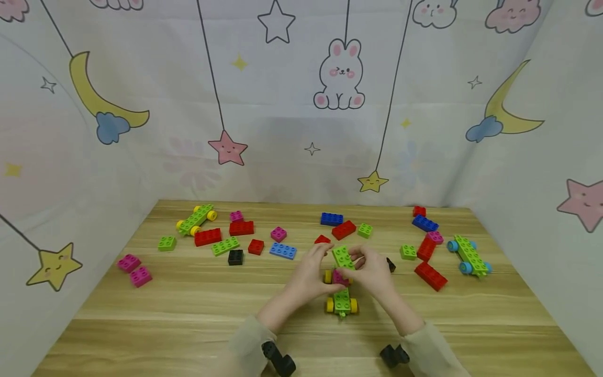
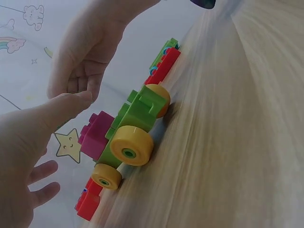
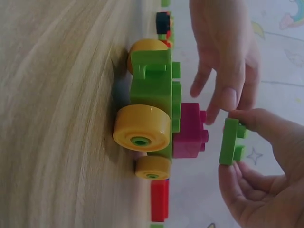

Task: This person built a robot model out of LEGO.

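Observation:
My right hand (image 1: 372, 269) pinches a light-green brick (image 3: 230, 141) between thumb and finger. This brick is held just above a magenta brick (image 3: 187, 130), with a gap between them in the right wrist view. The magenta brick sits on a green toy car base (image 1: 342, 301) with yellow wheels (image 2: 132, 146), which stands on the table. My left hand (image 1: 308, 272) is on the other side of the car, its fingers loosely bent and its thumb reaching over beside the held brick. Nothing shows in its grasp. In the left wrist view the held brick is almost wholly hidden.
Behind and left lie red bricks (image 1: 208, 237), a black brick (image 1: 235, 257), a light-blue brick (image 1: 283, 251) and another yellow-wheeled car base (image 1: 197, 219). To the right are more red bricks (image 1: 431, 276) and a blue-wheeled car base (image 1: 471, 255). Printed cloth (image 1: 282, 173) walls the table's back.

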The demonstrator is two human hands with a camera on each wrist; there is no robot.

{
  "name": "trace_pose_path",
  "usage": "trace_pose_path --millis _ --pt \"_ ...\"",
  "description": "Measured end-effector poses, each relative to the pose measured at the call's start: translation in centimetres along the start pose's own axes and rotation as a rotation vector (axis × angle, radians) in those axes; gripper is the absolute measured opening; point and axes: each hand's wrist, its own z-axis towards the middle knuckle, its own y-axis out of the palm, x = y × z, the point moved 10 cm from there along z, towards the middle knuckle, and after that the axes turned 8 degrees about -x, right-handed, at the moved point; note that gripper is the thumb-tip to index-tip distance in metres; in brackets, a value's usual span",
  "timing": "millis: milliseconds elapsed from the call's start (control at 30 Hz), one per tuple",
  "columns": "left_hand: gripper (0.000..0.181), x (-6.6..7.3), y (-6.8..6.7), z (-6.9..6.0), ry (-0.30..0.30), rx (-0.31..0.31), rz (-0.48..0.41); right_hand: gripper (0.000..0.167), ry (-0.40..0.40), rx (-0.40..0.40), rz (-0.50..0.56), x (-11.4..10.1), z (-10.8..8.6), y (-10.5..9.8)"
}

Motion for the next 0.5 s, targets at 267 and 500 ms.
trace_pose_path --millis 267,500 --pt "0.085 0.31 0.11 -0.11 -0.008 0.020 0.032 0.042 0.017 -0.010 0.013 0.21 0.10 0.63" --pt "0.075 0.16 0.08 -0.19 -0.020 0.039 0.002 0.044 0.025 -0.026 0.018 0.15 0.04 0.99"
